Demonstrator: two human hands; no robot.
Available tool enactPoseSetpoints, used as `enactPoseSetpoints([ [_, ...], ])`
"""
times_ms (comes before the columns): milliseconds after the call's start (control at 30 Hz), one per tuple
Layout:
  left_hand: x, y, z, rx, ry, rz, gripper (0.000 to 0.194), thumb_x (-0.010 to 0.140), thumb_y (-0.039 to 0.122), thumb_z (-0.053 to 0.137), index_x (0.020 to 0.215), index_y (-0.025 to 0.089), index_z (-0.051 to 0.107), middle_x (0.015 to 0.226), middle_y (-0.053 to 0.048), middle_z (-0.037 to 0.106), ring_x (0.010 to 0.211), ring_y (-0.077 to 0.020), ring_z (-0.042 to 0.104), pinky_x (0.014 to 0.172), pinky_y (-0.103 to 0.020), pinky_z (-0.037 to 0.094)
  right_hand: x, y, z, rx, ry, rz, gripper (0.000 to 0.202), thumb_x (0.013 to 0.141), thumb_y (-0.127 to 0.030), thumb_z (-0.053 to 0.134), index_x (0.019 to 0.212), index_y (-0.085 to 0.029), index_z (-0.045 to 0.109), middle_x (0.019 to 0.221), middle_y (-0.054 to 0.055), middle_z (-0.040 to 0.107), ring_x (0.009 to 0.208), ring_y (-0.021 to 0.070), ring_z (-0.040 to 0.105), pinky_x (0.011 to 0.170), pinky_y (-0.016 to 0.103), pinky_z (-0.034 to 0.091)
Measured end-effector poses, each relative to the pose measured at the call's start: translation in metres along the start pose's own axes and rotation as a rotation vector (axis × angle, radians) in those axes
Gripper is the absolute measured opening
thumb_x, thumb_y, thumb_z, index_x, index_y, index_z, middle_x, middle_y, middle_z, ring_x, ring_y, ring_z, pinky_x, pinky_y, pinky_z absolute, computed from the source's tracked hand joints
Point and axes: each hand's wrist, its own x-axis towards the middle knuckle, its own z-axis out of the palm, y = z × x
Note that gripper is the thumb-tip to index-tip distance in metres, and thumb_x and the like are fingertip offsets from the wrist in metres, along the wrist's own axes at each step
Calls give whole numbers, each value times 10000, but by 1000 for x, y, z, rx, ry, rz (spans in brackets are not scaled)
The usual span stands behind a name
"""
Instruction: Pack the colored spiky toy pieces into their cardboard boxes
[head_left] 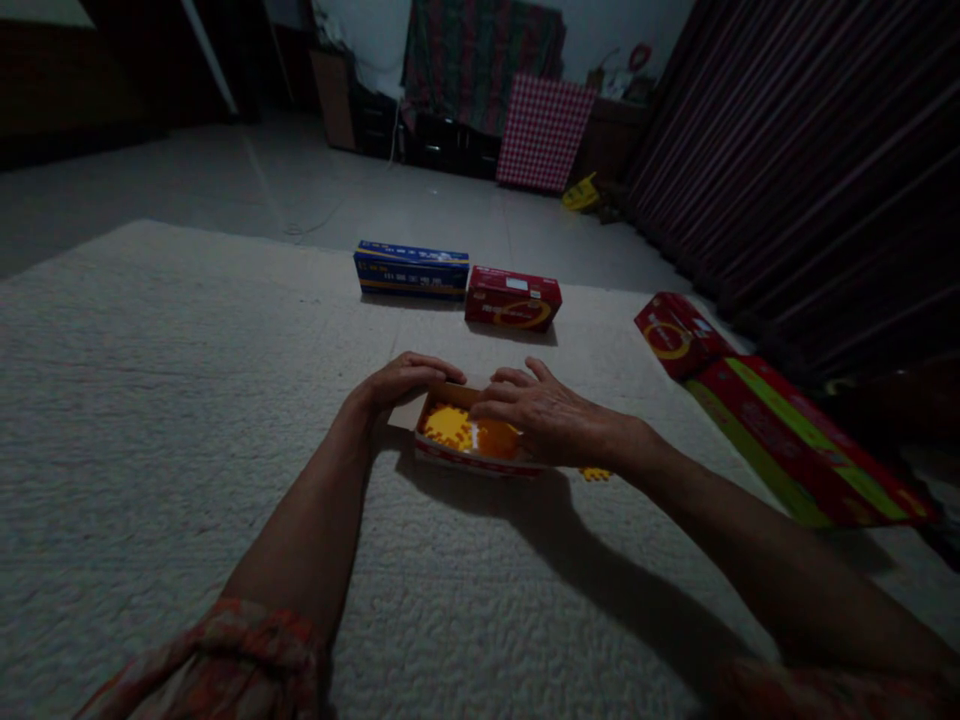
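A small open box point(469, 460) with a red-and-white side lies in front of me. Inside it are a yellow gear-shaped piece point(448, 426) with a toothed edge and an orange round piece point(496, 438). My left hand point(412, 378) rests at the box's far left corner, its fingers stretched out along the back rim and beside an open flap. Over the right half of the box is my right hand point(546, 412), fingers spread and slightly bent; its palm hides that end of the box. Another yellow toothed piece point(597, 474) pokes out from under my right wrist.
Farther off on the quilted pale cover point(225, 400) stand a blue box point(412, 272) and a red box point(513, 300). To the right lie another red box point(679, 335) and a long red-and-green box point(802, 440). A dark curtain point(810, 150) hangs beyond them.
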Motion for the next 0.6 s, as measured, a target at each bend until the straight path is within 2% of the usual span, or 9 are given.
enactPoseSetpoints([
  [267, 0, 0, 1, -17, 21, -7, 219, 722, 247, 714, 897, 178, 827, 1008, -105, 799, 991, -250, 694, 973, -422, 488, -1, -1, 7, 20, -50, 51, 614, 820, 21, 563, 1349, -290, 571, 1407, 72, 589, 1380, 342, 379, 1120, 663, 214],
  [367, -1, 0, 1, -4, 26, 2, 225, 708, 258, 727, 891, 175, 829, 992, -104, 802, 994, -254, 694, 986, -413, 481, -9, -1, 5, 49, -7, 56, 596, 815, 0, 583, 1340, -280, 572, 1434, 81, 564, 1392, 350, 361, 1105, 640, 240],
  [500, 0, -1, 0, 41, 24, 12, 216, 719, 254, 713, 887, 187, 831, 996, -98, 805, 995, -246, 695, 990, -399, 479, -34, 7, -2, 99, 223, 91, 448, 837, -82, 585, 1258, -233, 604, 1337, 119, 595, 1274, 321, 484, 1052, 548, 336],
  [600, 1, -1, -1, 56, 35, 17, 202, 733, 242, 698, 880, 198, 831, 997, -97, 805, 990, -245, 697, 986, -408, 487, -62, 23, 3, 142, 486, 279, 345, 851, -102, 529, 1158, -218, 636, 1210, 123, 630, 1165, 296, 562, 1006, 485, 406],
])
